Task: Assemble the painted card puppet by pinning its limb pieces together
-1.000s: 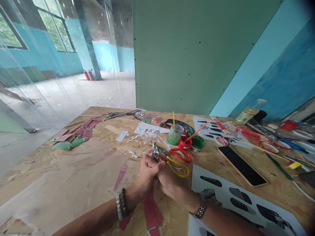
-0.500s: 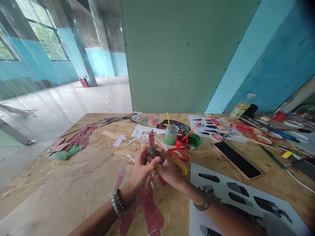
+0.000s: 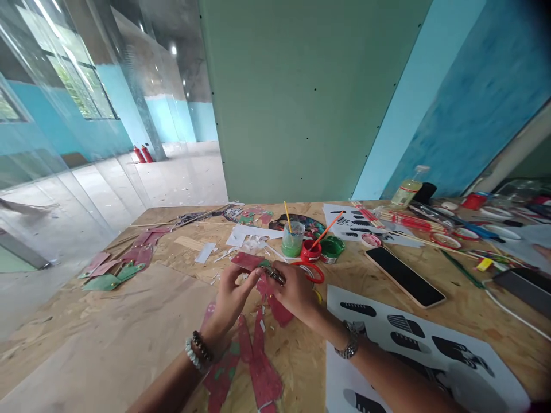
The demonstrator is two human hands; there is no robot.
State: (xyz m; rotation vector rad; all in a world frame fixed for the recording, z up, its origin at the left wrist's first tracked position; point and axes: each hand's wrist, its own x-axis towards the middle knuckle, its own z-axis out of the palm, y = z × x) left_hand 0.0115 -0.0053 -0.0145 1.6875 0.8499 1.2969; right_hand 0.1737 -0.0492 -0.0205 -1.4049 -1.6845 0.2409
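My left hand (image 3: 232, 295) pinches a flat red strip (image 3: 247, 261) with a green end, held above the table. My right hand (image 3: 297, 289) is closed round a small dark, shiny patterned piece (image 3: 274, 274) at the strip's green end. Fingers partly hide that piece, so its kind is unclear. Beneath the hands lie red painted cut-outs (image 3: 266, 373), some dotted with small brass-coloured studs. A pink strip with pale holes shows partly behind my left wrist.
Cups of green and red paint (image 3: 310, 250) with brushes stand just beyond my hands. A phone (image 3: 404, 276) and printed sheets (image 3: 387, 327) lie to the right. Painted pieces (image 3: 124, 267) are at the left. Part of another person's hand (image 3: 543, 255) shows at the right edge.
The red strip has swung from upright to nearly flat, pointing left. My left hand has moved a little left and its fingers have shifted. The view has turned slightly right.
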